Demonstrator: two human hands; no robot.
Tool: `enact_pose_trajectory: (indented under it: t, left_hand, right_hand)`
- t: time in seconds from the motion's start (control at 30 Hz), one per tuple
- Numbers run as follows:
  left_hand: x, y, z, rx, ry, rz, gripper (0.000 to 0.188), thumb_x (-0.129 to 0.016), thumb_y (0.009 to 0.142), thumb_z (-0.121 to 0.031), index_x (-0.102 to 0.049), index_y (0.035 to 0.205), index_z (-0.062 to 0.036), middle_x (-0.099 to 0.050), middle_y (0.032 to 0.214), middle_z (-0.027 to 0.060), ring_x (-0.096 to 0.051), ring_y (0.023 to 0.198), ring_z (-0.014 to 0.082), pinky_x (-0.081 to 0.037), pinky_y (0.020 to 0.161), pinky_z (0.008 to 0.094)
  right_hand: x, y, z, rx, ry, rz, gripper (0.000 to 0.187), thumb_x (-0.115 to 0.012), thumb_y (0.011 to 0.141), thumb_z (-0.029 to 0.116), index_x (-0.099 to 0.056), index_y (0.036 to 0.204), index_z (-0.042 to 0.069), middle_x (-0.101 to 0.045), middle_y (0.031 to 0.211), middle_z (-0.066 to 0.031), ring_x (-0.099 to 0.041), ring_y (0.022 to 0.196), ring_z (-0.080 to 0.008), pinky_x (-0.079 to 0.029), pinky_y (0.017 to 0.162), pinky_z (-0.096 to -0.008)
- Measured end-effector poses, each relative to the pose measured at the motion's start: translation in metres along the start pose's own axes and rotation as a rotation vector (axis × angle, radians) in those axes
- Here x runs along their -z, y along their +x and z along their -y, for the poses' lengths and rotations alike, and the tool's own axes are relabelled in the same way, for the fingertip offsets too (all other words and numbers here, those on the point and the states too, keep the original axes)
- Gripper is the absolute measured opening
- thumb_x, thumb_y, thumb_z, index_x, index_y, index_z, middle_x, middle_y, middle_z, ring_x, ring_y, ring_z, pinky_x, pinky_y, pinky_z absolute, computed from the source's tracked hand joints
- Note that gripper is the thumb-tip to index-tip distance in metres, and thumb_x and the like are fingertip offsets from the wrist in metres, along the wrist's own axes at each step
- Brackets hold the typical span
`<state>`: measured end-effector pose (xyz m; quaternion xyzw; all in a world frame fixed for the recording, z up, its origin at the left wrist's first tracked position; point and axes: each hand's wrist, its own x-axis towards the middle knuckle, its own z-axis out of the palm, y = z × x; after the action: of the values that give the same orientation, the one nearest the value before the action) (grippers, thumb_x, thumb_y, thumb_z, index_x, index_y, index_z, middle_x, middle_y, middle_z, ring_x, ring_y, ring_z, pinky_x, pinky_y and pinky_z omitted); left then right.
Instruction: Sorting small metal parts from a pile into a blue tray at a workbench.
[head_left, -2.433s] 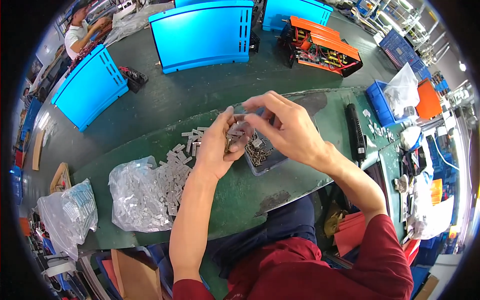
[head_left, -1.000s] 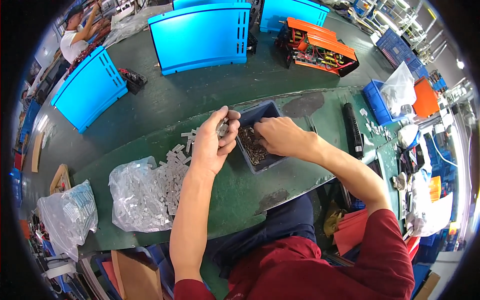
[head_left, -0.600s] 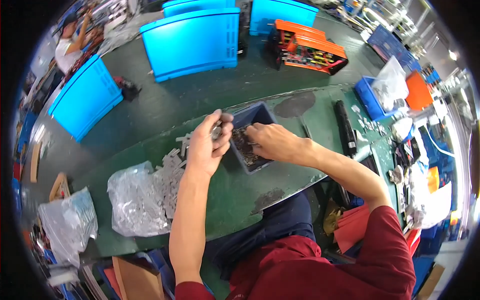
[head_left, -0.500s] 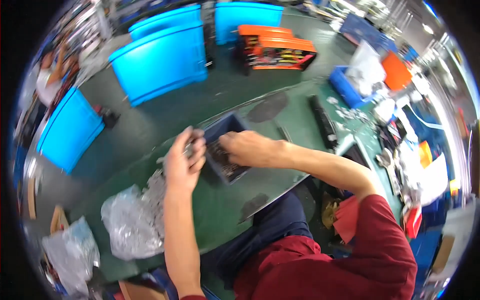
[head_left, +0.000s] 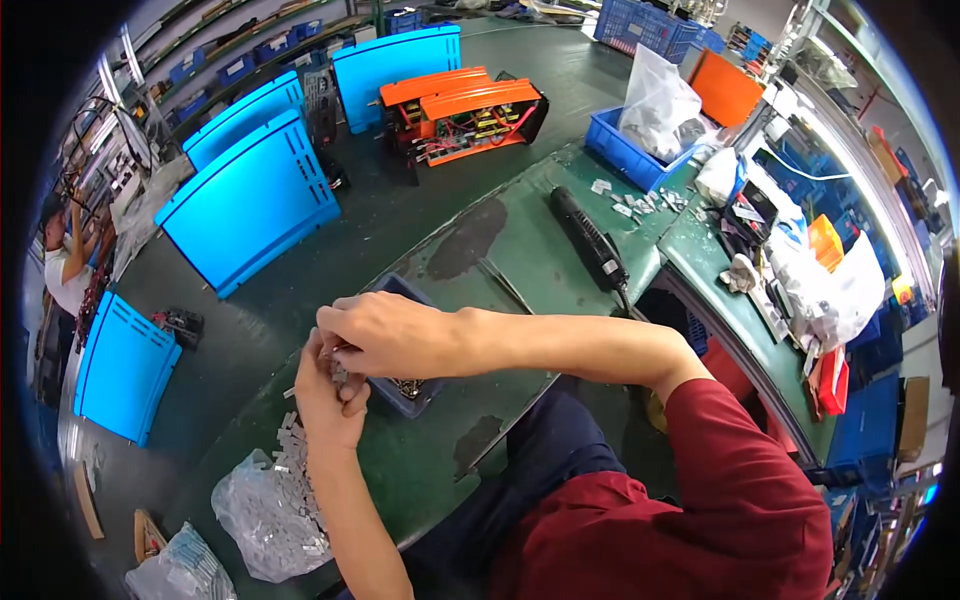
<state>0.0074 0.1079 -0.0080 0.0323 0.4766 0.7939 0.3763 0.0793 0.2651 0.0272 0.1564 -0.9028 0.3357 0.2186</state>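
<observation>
My left hand [head_left: 330,412] is closed around small grey metal pieces [head_left: 338,374], some showing between its fingers. Over it bends my right hand [head_left: 398,335], fingertips pinched together at the left hand's fingers; whatever they pinch is hidden. Partly under my right hand and wrist sits a dark blue bin [head_left: 412,407], with small screws [head_left: 407,386] in it. Beside my left forearm, more of the grey metal pieces [head_left: 292,450] spill from a clear plastic bag [head_left: 245,505] onto the green bench.
A black electric screwdriver [head_left: 590,240] and a thin metal tool [head_left: 507,285] lie beyond my right forearm. Blue panels [head_left: 250,205] and an orange-cased electrical unit [head_left: 465,115] stand farther back. A blue tray [head_left: 625,155] holds a white bag. Another person [head_left: 68,265] works at far left.
My right hand has come out of the bin and moved left to meet my left hand. The view has shifted, and the picture is sharper.
</observation>
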Motion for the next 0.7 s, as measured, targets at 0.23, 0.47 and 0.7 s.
enact_pose_trajectory:
  t: [0.23, 0.47, 0.7]
  left_hand:
    - [0.009, 0.009, -0.009, 0.113, -0.178, 0.048, 0.027, -0.054, 0.104, -0.029, -0.060, 0.095, -0.0050, -0.055, 0.073, 0.0021, -0.035, 0.045, 0.0037, -0.021, 0.035, 0.0194]
    - [0.028, 0.015, -0.007, 0.018, -0.304, 0.220, 0.029, -0.053, 0.105, -0.030, -0.061, 0.092, -0.0057, -0.055, 0.072, 0.0021, -0.035, 0.047, 0.0046, -0.021, 0.037, 0.0200]
    - [0.027, 0.013, -0.006, 0.002, -0.259, 0.167, 0.030, -0.052, 0.105, -0.031, -0.061, 0.093, -0.0057, -0.056, 0.073, 0.0016, -0.035, 0.047, 0.0038, -0.021, 0.038, 0.0200]
  right_hand:
    - [0.024, -0.005, 0.005, -0.031, 0.074, -0.213, 0.018, -0.072, 0.090, 0.008, -0.068, 0.106, 0.002, -0.064, 0.095, -0.0133, -0.069, 0.076, -0.0262, -0.054, 0.067, -0.0361]
    - [-0.014, -0.040, -0.014, -0.038, -0.175, 0.135, 0.022, -0.070, 0.091, 0.015, -0.065, 0.109, 0.004, -0.061, 0.098, -0.0145, -0.067, 0.086, -0.0357, -0.054, 0.072, -0.0435]
    - [0.003, -0.039, -0.017, -0.186, -0.569, 0.503, 0.021, -0.066, 0.087, 0.010, -0.060, 0.106, 0.003, -0.057, 0.095, -0.0143, -0.066, 0.080, -0.0357, -0.054, 0.066, -0.0452]
